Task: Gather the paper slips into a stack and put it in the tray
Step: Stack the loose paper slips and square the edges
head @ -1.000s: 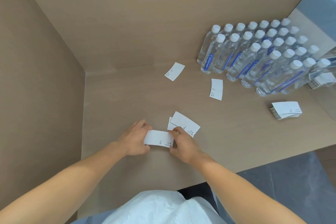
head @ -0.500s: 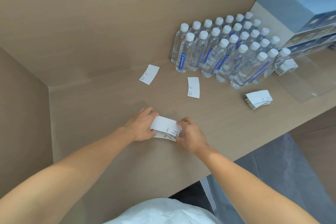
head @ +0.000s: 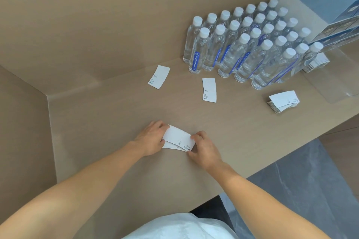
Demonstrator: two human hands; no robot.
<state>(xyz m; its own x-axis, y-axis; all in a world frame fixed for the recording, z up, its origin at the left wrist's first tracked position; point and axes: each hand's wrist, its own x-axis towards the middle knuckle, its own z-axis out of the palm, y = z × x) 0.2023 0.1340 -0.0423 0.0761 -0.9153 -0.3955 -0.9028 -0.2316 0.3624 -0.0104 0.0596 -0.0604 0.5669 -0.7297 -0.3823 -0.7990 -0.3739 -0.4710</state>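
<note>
A small pile of white paper slips (head: 177, 139) lies on the tan table, pinched at both ends. My left hand (head: 151, 138) grips its left end and my right hand (head: 206, 146) grips its right end. One loose slip (head: 159, 76) lies farther back near the wall. Another loose slip (head: 209, 90) sits just in front of the bottles. A fanned stack of slips (head: 282, 101) rests at the right. A clear tray (head: 334, 91) stands at the far right edge, with another bundle of slips (head: 316, 63) at its back end.
Several rows of clear water bottles (head: 246, 44) with white caps stand at the back right. A light blue box (head: 328, 6) rises behind them. Tan walls close off the left and back. The table's front edge (head: 272, 167) drops to a grey floor.
My hands brought the slip they held on top of the two slips lying beside it, forming one pile. The camera view turned towards the right.
</note>
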